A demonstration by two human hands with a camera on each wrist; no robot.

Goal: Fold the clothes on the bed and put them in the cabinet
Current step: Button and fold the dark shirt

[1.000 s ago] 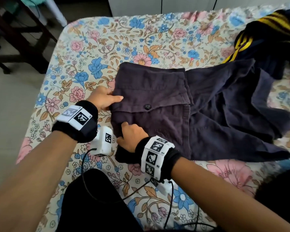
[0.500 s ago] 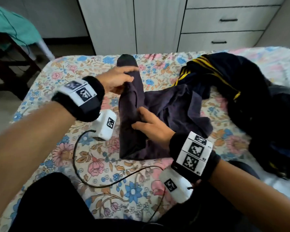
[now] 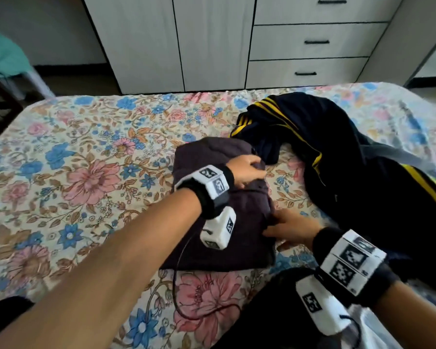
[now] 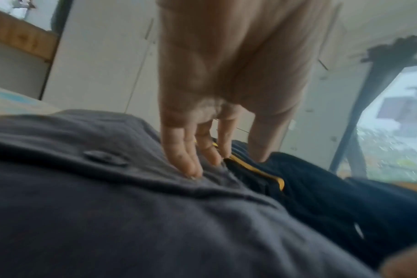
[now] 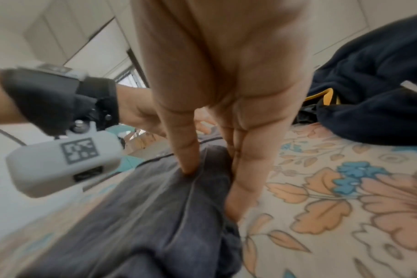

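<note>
Left hand: the left hand (image 3: pixel 246 170) lies on the far part of the folded dark grey shorts (image 3: pixel 219 250), fingers (image 4: pixel 179 150) straight, tips pressing the cloth down at its far right edge. It grips nothing.
Right hand: the right hand (image 3: pixel 291 229) is at the near right edge of the same shorts. The thumb presses into the top layer; the fingers (image 5: pixel 248 169) run straight down the side of the bundle to the sheet. No fold of cloth is seen pinched; the hand is extended, not clenched.
Shorts: a compact, roughly rectangular stack directly under and between both hands, flat on the bed (image 3: pixel 68 177). A button (image 4: pixel 105 159) shows on the top layer, just left of the left fingertips.
Dark navy garment: a navy garment with yellow stripes (image 3: pixel 337 157) lies unfolded in a heap immediately right of both hands. Its nearest edge touches the shorts at the left fingertips.
Wrist gear: black bands with white coded blocks on both wrists. The left-wrist camera (image 3: pixel 218 229) hangs over the shorts, between the two hands.
Bed surface: floral sheet, extending left of the grip.
Cabinet: the white cabinet (image 3: pixel 176 39) stands beyond the far bed edge, well apart from the hands. Its doors and three drawers (image 3: pixel 312 41) are closed.
</note>
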